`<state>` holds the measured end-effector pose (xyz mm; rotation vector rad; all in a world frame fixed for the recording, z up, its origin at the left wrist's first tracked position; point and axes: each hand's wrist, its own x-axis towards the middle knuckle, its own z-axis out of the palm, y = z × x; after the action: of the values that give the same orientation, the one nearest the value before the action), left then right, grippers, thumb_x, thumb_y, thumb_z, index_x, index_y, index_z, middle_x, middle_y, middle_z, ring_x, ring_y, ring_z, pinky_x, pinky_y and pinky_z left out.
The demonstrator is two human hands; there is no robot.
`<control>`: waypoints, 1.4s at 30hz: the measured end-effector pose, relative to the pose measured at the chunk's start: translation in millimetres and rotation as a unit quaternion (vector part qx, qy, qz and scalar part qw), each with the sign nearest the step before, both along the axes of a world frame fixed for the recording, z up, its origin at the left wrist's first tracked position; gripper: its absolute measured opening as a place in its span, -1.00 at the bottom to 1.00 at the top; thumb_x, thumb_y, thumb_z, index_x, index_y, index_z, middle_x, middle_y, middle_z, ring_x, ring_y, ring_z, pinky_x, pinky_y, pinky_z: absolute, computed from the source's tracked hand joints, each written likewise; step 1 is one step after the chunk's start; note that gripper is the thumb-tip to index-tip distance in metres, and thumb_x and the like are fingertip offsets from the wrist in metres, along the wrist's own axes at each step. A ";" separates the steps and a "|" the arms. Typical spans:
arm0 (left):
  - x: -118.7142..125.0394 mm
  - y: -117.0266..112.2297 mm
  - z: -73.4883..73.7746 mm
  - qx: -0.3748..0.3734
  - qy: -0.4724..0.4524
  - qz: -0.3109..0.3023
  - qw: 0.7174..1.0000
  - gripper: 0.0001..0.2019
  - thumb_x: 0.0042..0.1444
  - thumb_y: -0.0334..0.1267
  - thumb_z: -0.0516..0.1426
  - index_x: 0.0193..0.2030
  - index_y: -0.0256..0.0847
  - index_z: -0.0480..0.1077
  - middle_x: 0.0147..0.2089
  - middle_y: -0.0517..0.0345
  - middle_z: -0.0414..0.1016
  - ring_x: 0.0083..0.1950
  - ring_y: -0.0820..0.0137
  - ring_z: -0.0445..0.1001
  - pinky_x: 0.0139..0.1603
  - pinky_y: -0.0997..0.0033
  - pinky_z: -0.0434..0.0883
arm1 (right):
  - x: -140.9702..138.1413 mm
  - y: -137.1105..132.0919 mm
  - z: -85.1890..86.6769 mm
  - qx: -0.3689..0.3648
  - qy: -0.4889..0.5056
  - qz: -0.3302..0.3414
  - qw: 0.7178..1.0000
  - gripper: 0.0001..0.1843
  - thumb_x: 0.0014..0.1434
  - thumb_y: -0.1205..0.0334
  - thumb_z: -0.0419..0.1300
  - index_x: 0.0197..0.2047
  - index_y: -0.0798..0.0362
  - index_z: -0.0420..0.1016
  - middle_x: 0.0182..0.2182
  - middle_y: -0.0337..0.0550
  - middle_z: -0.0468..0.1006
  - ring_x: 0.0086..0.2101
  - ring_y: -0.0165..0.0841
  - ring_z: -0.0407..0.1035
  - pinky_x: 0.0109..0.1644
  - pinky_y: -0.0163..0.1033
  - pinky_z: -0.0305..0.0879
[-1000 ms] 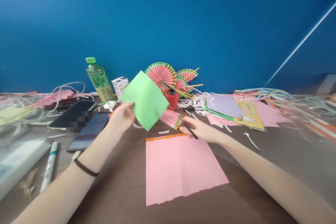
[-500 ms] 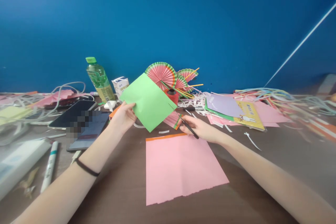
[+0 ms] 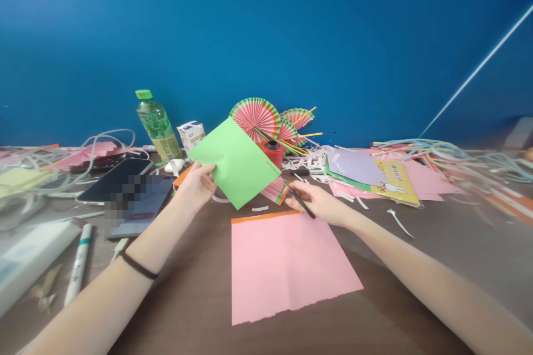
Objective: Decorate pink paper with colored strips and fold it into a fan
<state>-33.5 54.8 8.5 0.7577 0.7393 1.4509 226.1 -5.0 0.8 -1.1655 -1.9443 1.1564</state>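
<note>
My left hand (image 3: 200, 183) pinches a green square sheet of paper (image 3: 235, 163) by its left edge, holding it up above the table. My right hand (image 3: 310, 199) is closed around black-handled scissors (image 3: 300, 199). Their thin blades meet the sheet's right corner, where a narrow slit runs along the edge. Below lies a pink sheet (image 3: 287, 266) with an orange strip along its top and a ragged lower edge. Behind the green sheet, a folded pink paper piece (image 3: 275, 189) is partly hidden.
Pleated paper fans (image 3: 256, 120) stand at the back beside a red container (image 3: 272, 151). On the left are a green bottle (image 3: 158, 127), a tablet (image 3: 144, 205) and a marker (image 3: 79, 263). Paper packs (image 3: 395, 183), white scraps (image 3: 400, 223) and coloured strips lie on the right.
The green sheet has shifted very slightly left and tilted a little. The scissors' blades sit slightly differently at its right corner. Both hands keep their holds.
</note>
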 end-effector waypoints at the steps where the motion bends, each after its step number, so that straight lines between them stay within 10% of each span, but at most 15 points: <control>1: 0.1 0.0 0.1 -0.002 0.001 0.001 1.000 -0.57 -0.02 -0.61 0.01 -0.04 -0.13 0.32 -0.23 0.18 0.55 -0.33 0.46 0.52 -0.41 0.56 0.46 | -0.1 -0.1 0.2 -0.002 0.004 0.001 1.000 -0.66 0.05 0.03 0.14 -0.18 0.08 0.33 -0.28 -0.19 0.40 -0.34 -0.43 0.24 -0.30 -0.33 0.16; 42: 3.0 0.2 -3.3 -0.006 0.001 0.003 1.000 -0.55 -0.05 -0.62 0.01 -0.04 -0.13 0.33 -0.24 0.18 0.55 -0.39 0.50 0.50 -0.42 0.57 0.45 | -0.6 0.4 -0.1 -0.042 0.025 -0.006 0.999 -0.68 0.02 0.03 0.17 -0.22 0.08 0.34 -0.30 -0.19 0.43 -0.44 -0.49 0.24 -0.41 -0.36 0.17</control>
<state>-30.5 55.0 5.2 0.7488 0.7529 1.4501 225.5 -4.5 0.7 -1.1777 -1.8649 1.2588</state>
